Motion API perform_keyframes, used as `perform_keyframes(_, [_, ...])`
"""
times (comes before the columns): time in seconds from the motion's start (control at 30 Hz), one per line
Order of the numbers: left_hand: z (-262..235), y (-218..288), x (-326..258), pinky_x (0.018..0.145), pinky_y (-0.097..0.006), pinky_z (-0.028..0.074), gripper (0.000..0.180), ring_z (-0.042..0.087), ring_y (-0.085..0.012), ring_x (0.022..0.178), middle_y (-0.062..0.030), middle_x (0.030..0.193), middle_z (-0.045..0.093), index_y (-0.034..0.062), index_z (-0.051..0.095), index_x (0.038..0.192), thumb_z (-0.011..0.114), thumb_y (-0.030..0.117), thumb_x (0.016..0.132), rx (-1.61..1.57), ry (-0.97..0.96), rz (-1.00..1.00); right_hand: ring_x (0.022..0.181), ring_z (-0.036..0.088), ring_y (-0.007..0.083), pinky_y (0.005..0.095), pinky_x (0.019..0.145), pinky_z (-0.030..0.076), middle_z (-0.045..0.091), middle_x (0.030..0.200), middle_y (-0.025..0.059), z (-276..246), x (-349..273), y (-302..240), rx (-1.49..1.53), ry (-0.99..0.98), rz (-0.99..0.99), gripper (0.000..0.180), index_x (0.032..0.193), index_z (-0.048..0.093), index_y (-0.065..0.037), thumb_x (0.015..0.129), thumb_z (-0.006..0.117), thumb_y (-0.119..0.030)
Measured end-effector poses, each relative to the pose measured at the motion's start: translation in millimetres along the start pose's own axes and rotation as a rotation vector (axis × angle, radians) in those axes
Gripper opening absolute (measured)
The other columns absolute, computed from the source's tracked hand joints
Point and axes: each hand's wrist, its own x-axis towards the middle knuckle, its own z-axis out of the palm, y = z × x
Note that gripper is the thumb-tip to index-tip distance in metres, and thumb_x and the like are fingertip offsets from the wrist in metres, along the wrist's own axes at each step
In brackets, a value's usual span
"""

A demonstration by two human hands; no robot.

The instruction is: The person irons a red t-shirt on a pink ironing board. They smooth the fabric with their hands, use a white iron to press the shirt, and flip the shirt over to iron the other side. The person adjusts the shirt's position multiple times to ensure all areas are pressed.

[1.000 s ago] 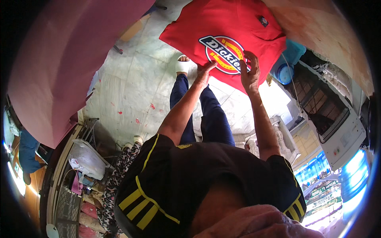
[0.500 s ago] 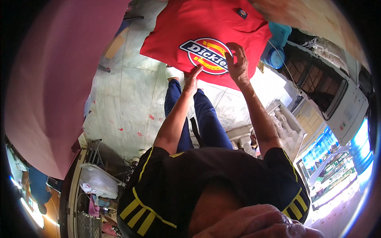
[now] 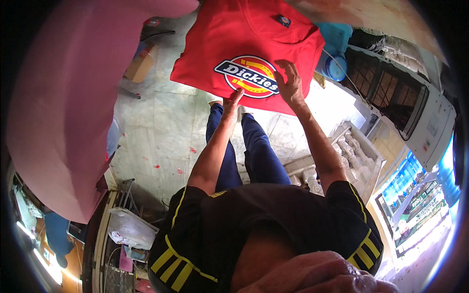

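Note:
A red T-shirt (image 3: pixel 205 53) spreads out ahead of me at the top of the view, its neckline away from me. On its front is an oval emblem (image 3: pixel 251 78) in yellow, white, red and dark blue, and a small dark label (image 3: pixel 283 20) sits inside the collar. My left hand (image 3: pixel 231 104) grips the near edge, thumb on top and fingers hidden beneath the cloth. Over the emblem's right side is my right hand (image 3: pixel 291 87), fingers curved and apart, holding nothing; whether it touches the cloth I cannot tell.
Pink cloth (image 3: pixel 73 97) hangs close on the left. A white-grey appliance (image 3: pixel 437 122) and a blue container (image 3: pixel 336 67) stand at the right. White balusters (image 3: pixel 349 149) are at lower right, a white plastic bag (image 3: pixel 131 229) at lower left. Pale tiles (image 3: pixel 161 122) cover the floor.
The view has shifted slightly, and the T-shirt sits a little further left in it. My left hand still grips its near edge; my right hand keeps nearly the same curved pose over the emblem's right side.

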Motion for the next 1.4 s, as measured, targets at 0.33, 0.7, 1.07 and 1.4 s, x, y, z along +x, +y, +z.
perform_keyframes(0.33, [-81, 56, -109, 0.082, -0.032, 0.054, 0.078, 0.066, -0.0199, 0.095, -0.0170, 0.123, 0.056, 0.0010, 0.035, 0.145, 0.077, 0.035, 0.089, 0.576, 0.196, 0.311, 0.095, 0.069, 0.0366, 0.0404, 0.080, 0.055, 0.069, 0.100, 0.0191, -7, -79, -63, 0.167, -0.387, -0.371, 0.022, 0.108, 0.064, 0.002, 0.087, 0.064, 0.008])
perform_keyframes(0.7, [-102, 308, -356, 0.073, -0.027, 0.048, 0.018, 0.062, -0.0106, 0.086, -0.0046, 0.103, 0.072, 0.0036, 0.071, 0.109, 0.068, 0.014, 0.094, 0.700, 0.543, 1.126, 0.091, 0.069, 0.0199, 0.0311, 0.078, 0.054, 0.071, 0.100, 0.0130, -34, 48, -322, 0.309, -0.284, -0.680, 0.014, 0.109, 0.066, 0.001, 0.096, 0.061, -0.002])
perform_keyframes(1.07, [-282, 466, -389, 0.118, -0.059, 0.018, 0.069, 0.023, -0.0395, 0.149, -0.0113, 0.159, 0.034, 0.0254, 0.045, 0.150, 0.047, 0.066, 0.094, 1.500, 1.199, 0.886, 0.130, 0.050, 0.0349, 0.0478, 0.105, 0.042, 0.052, 0.140, 0.0157, 139, 73, -519, -0.080, -0.296, -1.110, 0.040, 0.129, 0.060, -0.008, 0.090, 0.067, -0.011])
perform_keyframes(1.4, [-446, 509, -421, 0.116, -0.062, 0.018, 0.070, 0.027, -0.0418, 0.147, -0.0128, 0.160, 0.034, 0.0242, 0.047, 0.149, 0.048, 0.066, 0.093, 1.173, 1.722, 0.660, 0.147, 0.027, 0.0374, 0.0596, 0.114, 0.023, 0.032, 0.159, 0.0138, 241, 126, -628, -0.640, -0.235, -1.171, 0.063, 0.150, 0.042, -0.017, 0.096, 0.056, -0.047])
